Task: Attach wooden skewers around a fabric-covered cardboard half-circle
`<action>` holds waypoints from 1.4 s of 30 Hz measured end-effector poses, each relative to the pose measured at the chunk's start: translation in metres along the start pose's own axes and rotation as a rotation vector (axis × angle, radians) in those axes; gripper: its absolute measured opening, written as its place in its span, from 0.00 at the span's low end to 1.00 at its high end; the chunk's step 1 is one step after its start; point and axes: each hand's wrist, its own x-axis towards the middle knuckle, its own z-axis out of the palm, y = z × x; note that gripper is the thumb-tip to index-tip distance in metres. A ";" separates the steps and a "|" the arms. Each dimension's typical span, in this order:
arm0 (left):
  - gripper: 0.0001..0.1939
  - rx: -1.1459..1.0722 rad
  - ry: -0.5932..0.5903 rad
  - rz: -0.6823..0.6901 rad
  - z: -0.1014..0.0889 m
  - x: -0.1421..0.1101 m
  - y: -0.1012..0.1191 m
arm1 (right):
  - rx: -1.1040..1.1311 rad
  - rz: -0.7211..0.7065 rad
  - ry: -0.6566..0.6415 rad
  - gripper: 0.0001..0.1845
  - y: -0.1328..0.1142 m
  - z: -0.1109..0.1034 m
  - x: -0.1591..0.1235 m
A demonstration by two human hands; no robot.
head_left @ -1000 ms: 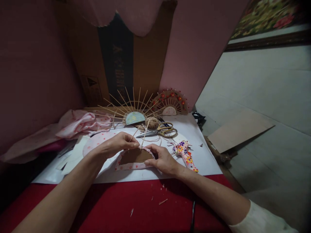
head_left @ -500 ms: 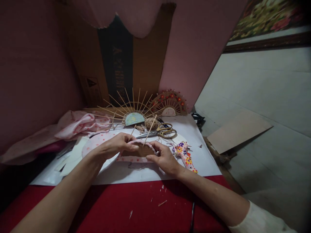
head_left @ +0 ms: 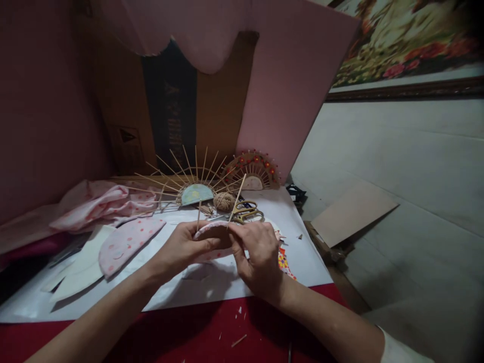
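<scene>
My left hand (head_left: 189, 243) is closed on a half-round cardboard piece (head_left: 216, 233) edged with pink dotted fabric, thumb on the brown face. Two thin wooden sticks rise from its curved rim: a short one (head_left: 198, 214) beside my left fingers and a longer, slanted stick (head_left: 239, 192). My right hand (head_left: 260, 254) pinches the foot of the longer stick at the rim, and its curled fingers cover the piece's right end. Just beyond lie scissors (head_left: 247, 212) with gold-coloured handles, partly hidden, and a ball of twine (head_left: 224, 201).
Behind stand a half-round frame (head_left: 196, 194) with spread sticks and a finished fan (head_left: 252, 169) with red flowers. Pink dotted cloth (head_left: 109, 204) and cut half-round pieces (head_left: 128, 244) lie left. A flowered fabric shape (head_left: 283, 262) is partly behind my right hand. Cardboard (head_left: 355, 212) lies right.
My right hand has moved from the piece's right end up to the foot of the longer stick. The whole view has shifted, showing more of the cut pieces on the left.
</scene>
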 end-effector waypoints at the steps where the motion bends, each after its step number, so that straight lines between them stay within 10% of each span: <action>1: 0.13 -0.013 0.001 0.004 0.004 -0.001 -0.001 | -0.027 -0.010 -0.024 0.14 0.001 0.001 -0.001; 42: 0.17 -0.239 0.096 -0.014 0.023 -0.010 -0.003 | 0.088 -0.084 -0.066 0.06 0.005 0.003 0.005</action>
